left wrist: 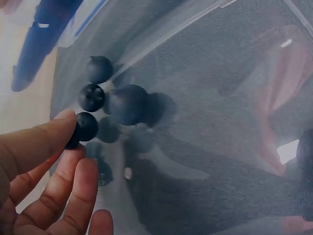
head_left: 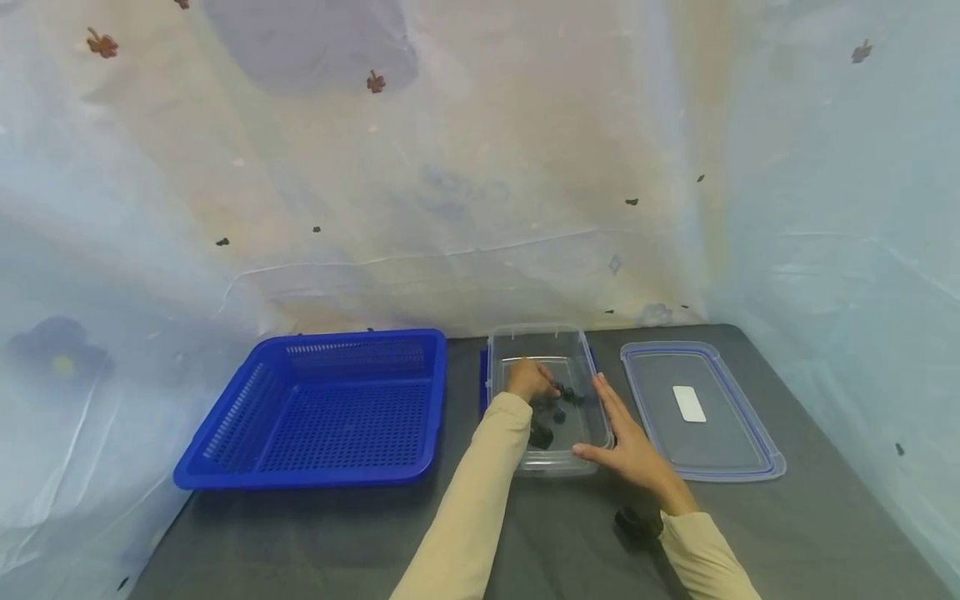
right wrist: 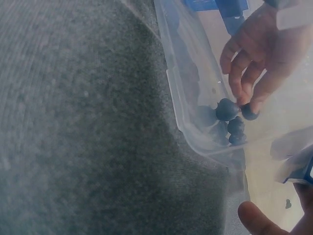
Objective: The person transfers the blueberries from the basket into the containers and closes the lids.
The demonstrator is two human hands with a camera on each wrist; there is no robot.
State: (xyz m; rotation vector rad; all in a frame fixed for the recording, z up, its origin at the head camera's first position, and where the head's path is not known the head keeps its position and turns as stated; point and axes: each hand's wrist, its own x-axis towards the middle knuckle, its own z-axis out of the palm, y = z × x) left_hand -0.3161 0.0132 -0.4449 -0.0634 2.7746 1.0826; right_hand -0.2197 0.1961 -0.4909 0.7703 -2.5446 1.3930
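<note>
My left hand [head_left: 529, 379] reaches down into a clear plastic box [head_left: 542, 467]. Its thumb and fingertips pinch a dark blueberry [left wrist: 73, 139]. Several more blueberries [left wrist: 129, 105] lie close by on the box floor, one touching the pinched berry. The right wrist view also has the left hand [right wrist: 259, 54] low over the berries inside the box. My right hand [head_left: 633, 446] rests against the right side of the box near its front corner, fingers straight and thumb spread apart; only part of that hand shows in its own wrist view.
A blue perforated basket [head_left: 307, 479] stands on the grey-covered table [head_left: 300, 542] left of the box. Right of the box lies a clear lid [head_left: 667, 446] with a blue seal and a white label [head_left: 688, 404]. A blue thing [head_left: 483, 379] shows under the box.
</note>
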